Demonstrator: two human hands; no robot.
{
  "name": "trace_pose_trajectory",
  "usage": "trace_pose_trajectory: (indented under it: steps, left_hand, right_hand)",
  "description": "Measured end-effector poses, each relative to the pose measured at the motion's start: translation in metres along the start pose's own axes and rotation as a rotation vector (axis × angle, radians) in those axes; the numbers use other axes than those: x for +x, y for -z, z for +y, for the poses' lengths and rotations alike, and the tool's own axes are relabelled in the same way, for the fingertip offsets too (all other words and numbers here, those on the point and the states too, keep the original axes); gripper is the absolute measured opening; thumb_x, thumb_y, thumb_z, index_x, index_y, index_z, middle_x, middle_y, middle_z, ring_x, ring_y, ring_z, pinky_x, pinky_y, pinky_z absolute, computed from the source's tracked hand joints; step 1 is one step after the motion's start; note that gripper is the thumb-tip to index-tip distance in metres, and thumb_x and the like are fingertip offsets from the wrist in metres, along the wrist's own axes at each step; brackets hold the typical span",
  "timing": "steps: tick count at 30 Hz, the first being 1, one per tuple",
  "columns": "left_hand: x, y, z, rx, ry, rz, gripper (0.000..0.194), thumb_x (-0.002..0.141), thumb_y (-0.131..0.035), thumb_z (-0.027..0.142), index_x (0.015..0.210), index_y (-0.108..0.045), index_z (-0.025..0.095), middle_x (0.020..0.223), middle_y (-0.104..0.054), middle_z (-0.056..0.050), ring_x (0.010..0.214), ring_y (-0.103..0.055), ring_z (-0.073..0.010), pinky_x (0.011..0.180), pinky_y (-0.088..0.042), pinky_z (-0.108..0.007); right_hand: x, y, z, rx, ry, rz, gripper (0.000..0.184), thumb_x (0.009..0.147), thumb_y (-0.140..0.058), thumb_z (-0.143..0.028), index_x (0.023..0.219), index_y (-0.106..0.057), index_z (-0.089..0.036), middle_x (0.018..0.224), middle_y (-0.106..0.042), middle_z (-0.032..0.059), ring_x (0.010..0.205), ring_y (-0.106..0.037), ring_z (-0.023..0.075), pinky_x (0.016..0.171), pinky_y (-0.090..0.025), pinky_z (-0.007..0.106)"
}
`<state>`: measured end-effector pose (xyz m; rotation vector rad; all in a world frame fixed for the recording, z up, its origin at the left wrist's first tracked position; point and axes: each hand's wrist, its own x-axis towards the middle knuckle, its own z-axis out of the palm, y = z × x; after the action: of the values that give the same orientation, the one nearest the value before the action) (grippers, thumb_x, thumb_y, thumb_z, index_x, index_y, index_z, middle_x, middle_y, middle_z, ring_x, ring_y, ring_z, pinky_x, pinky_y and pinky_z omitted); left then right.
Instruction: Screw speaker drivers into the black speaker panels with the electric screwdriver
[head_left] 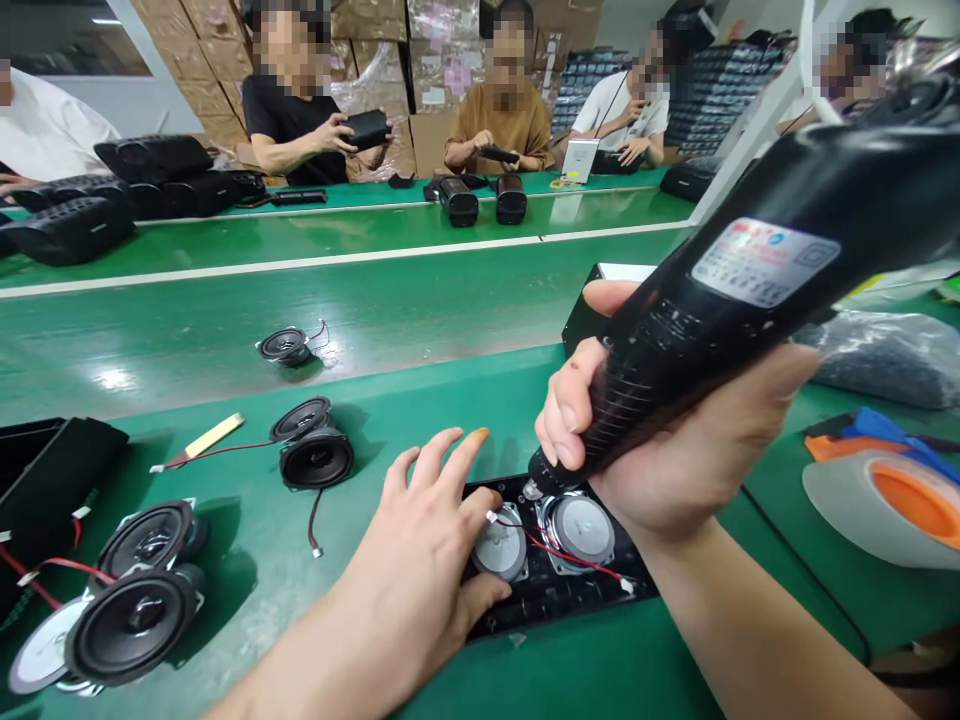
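We look down on a long green worktop [420, 300] where other people sit at the far side handling black speaker cases. Nearest us lies a black speaker panel [559, 580] with two round silver drivers set in it, joined by red wires. Our right hand [675, 450] has its fingers closed tight around a black electric screwdriver [735, 290], tilted, its tip touching the panel's upper edge between the two drivers. Our left hand [427, 560] lies open and flat, fingers spread, holding nothing, pressing on the left driver [501, 548] and the panel's left end. Loose speakers [142, 600] with red leads sit to the left; a roll of tape [892, 505] sits to the right. We judge that the tilted tip could slip off and catch the red wire [559, 550] or our left fingertips close beside it
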<state>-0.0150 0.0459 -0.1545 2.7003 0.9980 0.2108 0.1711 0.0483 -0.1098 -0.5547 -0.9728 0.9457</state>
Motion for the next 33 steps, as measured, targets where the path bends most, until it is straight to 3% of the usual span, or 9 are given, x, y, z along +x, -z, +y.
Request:
trace_pose_trajectory:
  steps: [5,9,19,29,33]
  left_hand:
    - [-0.001,-0.005,-0.004,-0.078,-0.043,0.079,0.037,0.081,-0.083,0.029,0.115,-0.073,0.024,0.162,-0.047,-0.011,0.149,-0.037,-0.0428,0.115,-0.039,-0.072]
    - [-0.003,-0.009,-0.004,-0.095,-0.033,0.095,0.041,0.076,-0.088,0.027,0.114,-0.074,0.025,0.161,-0.049,-0.011,0.145,-0.041,-0.0439,0.111,-0.041,-0.072]
    - [-0.003,-0.015,-0.003,-0.166,-0.015,0.135,0.045,0.073,-0.093,0.025,0.113,-0.072,0.023,0.137,-0.068,-0.007,0.119,-0.063,-0.0334,0.099,-0.054,-0.058]
    - [-0.001,-0.013,-0.001,-0.192,0.023,0.093,0.046,0.069,-0.095,0.020,0.108,-0.072,0.022,0.132,-0.069,-0.006,0.111,-0.064,-0.0311,0.092,-0.057,-0.052]
    - [-0.001,-0.013,-0.002,-0.191,0.044,0.082,0.045,0.069,-0.095,0.021,0.108,-0.073,0.022,0.124,-0.070,-0.007,0.107,-0.064,-0.0318,0.090,-0.057,-0.053]
  right_hand:
    - [0.001,0.001,0.002,0.029,-0.030,0.030,0.058,0.085,-0.076,-0.073,0.112,-0.070,-0.022,0.060,-0.061,-0.0013,0.040,-0.049,0.0144,0.037,-0.041,0.025]
    - [0.001,0.001,0.004,0.047,-0.040,0.021,0.055,0.086,-0.076,-0.071,0.112,-0.071,-0.023,0.062,-0.062,-0.0018,0.041,-0.050,0.0137,0.037,-0.041,0.024]
    - [-0.008,0.000,0.012,-0.019,-0.022,-0.050,0.065,0.094,-0.055,-0.081,0.123,-0.063,-0.024,0.066,-0.058,-0.0025,0.044,-0.047,0.0131,0.040,-0.040,0.025]
    - [-0.005,0.011,0.021,-0.060,0.010,-0.169,0.062,0.099,-0.045,-0.079,0.129,-0.057,-0.026,0.070,-0.058,-0.0021,0.046,-0.049,0.0134,0.040,-0.042,0.026]
    - [-0.009,0.010,0.023,-0.039,-0.030,-0.170,0.059,0.098,-0.052,-0.077,0.128,-0.058,-0.026,0.071,-0.057,-0.0027,0.046,-0.049,0.0124,0.042,-0.042,0.025]
